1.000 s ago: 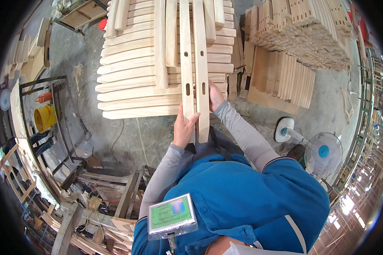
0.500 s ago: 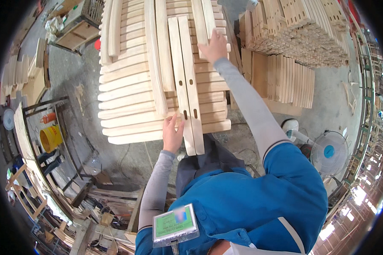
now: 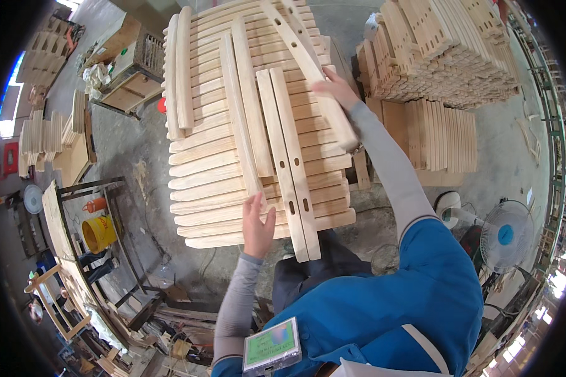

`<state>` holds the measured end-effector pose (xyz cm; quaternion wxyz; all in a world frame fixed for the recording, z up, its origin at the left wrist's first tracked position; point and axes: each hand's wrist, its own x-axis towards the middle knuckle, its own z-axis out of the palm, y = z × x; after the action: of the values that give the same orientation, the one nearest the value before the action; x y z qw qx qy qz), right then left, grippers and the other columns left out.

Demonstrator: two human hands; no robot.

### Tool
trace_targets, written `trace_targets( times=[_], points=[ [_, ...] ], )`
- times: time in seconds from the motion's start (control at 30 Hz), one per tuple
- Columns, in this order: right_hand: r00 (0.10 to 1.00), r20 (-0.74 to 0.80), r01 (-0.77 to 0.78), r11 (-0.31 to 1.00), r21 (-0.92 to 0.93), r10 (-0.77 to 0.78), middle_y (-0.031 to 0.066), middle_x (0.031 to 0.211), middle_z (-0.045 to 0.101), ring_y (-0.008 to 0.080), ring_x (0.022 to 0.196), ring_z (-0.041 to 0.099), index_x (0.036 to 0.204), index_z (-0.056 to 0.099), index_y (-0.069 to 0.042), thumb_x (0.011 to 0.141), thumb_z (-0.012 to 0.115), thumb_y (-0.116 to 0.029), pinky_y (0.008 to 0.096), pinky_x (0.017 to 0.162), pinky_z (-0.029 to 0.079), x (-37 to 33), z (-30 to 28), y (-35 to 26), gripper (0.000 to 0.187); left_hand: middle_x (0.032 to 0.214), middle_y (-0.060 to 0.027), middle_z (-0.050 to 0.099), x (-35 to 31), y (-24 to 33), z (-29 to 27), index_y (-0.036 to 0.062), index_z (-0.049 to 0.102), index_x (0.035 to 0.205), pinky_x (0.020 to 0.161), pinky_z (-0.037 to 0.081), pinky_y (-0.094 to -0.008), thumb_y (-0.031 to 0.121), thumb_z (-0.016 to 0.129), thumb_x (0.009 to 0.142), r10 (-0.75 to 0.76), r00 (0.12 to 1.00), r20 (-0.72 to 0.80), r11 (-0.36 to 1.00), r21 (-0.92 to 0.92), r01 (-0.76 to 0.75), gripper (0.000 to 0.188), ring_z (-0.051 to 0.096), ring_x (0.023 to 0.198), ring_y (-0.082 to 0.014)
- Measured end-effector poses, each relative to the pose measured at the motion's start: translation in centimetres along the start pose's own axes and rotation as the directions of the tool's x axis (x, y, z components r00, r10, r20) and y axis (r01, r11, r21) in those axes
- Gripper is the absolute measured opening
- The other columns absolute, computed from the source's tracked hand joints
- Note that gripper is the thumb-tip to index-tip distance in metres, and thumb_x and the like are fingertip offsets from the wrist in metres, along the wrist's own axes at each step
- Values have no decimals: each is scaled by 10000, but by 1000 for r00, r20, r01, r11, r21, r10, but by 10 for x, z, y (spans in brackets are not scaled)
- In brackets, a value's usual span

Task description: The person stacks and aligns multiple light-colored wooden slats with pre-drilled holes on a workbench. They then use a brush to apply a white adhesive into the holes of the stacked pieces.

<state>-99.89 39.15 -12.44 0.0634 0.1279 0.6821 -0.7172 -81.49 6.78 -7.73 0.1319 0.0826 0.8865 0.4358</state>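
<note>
My right hand (image 3: 338,93) is closed around a pale wooden slat (image 3: 305,56) with oval slots. That slat lies slanted across the stack's right side, its near end sticking out past the edge. My left hand (image 3: 258,234), fingers apart, hovers by the near end of a plain curved slat (image 3: 240,119) and grips nothing. Just right of it, two slotted slats (image 3: 286,141) lie side by side lengthwise, overhanging the near edge. All rest on a stack of crosswise rounded slats (image 3: 198,169). Farther left, two more lengthwise slats (image 3: 181,75) lie together.
Tall piles of slotted wooden pieces (image 3: 434,56) stand to the right, with a shorter row (image 3: 443,135) before them. A standing fan (image 3: 504,235) is at lower right. On the left are a metal-framed bench (image 3: 66,220), a yellow bucket (image 3: 99,234) and a wooden cart (image 3: 129,69).
My right hand has taken hold of the slotted slat and swung its near end outward to the right. My left hand stays near the slat ends. The view has shifted slightly.
</note>
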Motion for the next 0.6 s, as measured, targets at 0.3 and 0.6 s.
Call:
trace_targets(
  times=[0.3, 0.6],
  points=[
    [780, 576, -264, 963, -50, 244, 129, 1303, 387, 186, 1165, 385, 1390, 183, -38, 654, 714, -229, 300, 979, 308, -228, -4, -52, 928, 1325, -185, 329, 67, 114, -69, 106, 370, 1303, 1041, 212, -477, 124, 650, 663, 577, 692, 434, 497, 485, -719, 699, 285, 1243, -378],
    [12, 930, -690, 677, -257, 366, 115, 1308, 372, 194, 1130, 415, 1396, 168, -53, 740, 666, -214, 326, 906, 384, -309, 51, -20, 840, 1323, -142, 359, -39, 23, -61, 61, 160, 1393, 1016, 264, -347, 262, 710, 660, -10, -162, 987, 972, 48, 228, 939, 331, 1202, -221]
  ],
)
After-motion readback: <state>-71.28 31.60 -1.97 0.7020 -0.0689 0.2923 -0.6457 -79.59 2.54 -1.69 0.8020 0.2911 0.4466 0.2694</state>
